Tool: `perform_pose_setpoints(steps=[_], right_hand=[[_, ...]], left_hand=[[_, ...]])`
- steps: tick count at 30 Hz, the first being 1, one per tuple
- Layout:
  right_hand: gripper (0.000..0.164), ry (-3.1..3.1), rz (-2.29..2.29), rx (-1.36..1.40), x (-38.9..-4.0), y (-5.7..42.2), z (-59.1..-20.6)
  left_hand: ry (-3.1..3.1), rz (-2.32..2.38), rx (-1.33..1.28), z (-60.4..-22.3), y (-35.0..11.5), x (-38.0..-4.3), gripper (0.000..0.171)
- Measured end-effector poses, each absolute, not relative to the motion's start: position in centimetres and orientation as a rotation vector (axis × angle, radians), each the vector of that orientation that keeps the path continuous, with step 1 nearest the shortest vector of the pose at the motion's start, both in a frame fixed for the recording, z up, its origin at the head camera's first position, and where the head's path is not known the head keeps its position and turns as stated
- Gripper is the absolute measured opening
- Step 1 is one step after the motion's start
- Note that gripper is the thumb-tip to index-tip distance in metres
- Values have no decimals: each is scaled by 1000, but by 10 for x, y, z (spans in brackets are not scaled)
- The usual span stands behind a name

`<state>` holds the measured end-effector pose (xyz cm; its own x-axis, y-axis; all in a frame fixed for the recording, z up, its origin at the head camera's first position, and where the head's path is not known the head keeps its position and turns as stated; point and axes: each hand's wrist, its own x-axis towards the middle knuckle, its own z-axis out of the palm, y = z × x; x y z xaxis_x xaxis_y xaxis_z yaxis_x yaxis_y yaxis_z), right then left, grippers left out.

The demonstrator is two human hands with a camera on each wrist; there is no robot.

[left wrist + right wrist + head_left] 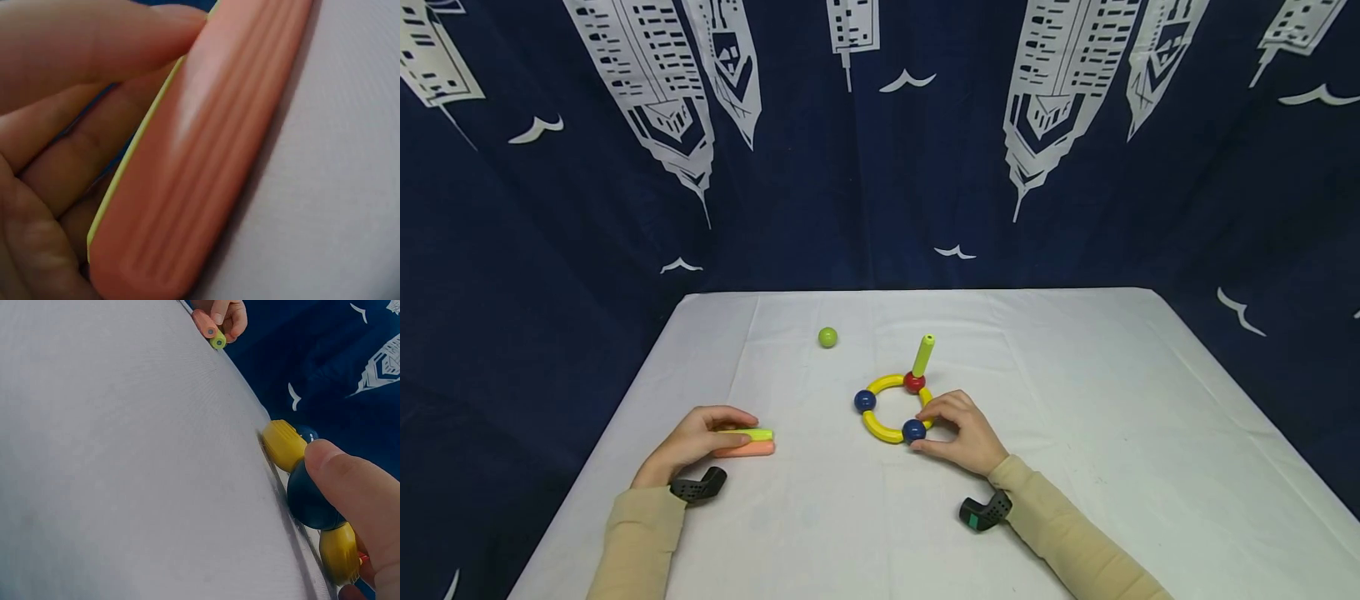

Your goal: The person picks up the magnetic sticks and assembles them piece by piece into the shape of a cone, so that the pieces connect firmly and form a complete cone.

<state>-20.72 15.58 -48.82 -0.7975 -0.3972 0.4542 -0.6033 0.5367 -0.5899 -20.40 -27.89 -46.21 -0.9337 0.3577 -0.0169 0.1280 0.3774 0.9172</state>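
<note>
Toward the surface's (1075, 467) left edge, the left hand (694, 440) pinches a lime rod (762, 434) – a salmon rod (748, 450) lies against it. Mid-surface, the right hand (964, 435) grips the yellow ring (880, 431) at its near blue ball (913, 430); another lime rod (923, 358) stands on its red ball (914, 382). A green ball (827, 337) sits nearer the far edge.

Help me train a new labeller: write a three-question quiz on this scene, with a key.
1. Which ball bears the standing green stick?
A) blue
B) red
C) green

2. True or false: the loose green ball touches the ring.

3. What does the left hand grip?

Key:
1. B, the red ball.
2. False; it lies apart, beyond the ring.
3. Two sticks together, a yellow-green stick and an orange stick.
</note>
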Motion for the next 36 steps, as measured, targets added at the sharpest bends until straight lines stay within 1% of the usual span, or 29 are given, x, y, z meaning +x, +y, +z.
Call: perform_pose_setpoints(steps=[4,8,14,17,22,28,31,36], right_hand=[[41,-2526,1129,827,-207,155,-488],[43,-2536,1128,812,-207,155,-488],[44,-2546,1138,806,-207,155,-488],[44,-2547,1152,811,-208,155,-488],[42,-2552,1180,802,-206,155,-487],[36,-2568,1215,775,-205,154,-487],[38,-2566,1212,775,-205,154,-488],[47,-2560,1197,790,-208,155,-489]], left_hand=[[2491,1522,403,-462,-277,-204,28],[2532,1494,385,-463,-275,-205,27],[2557,1504,481,-467,-274,-206,25],[2570,1498,476,-466,-272,-206,27],[2625,1439,360,-462,-266,-206,34],[2727,1419,326,-458,-257,-207,34],[2778,1453,321,-454,-254,-207,36],[2821,1562,312,-445,-245,-210,39]])
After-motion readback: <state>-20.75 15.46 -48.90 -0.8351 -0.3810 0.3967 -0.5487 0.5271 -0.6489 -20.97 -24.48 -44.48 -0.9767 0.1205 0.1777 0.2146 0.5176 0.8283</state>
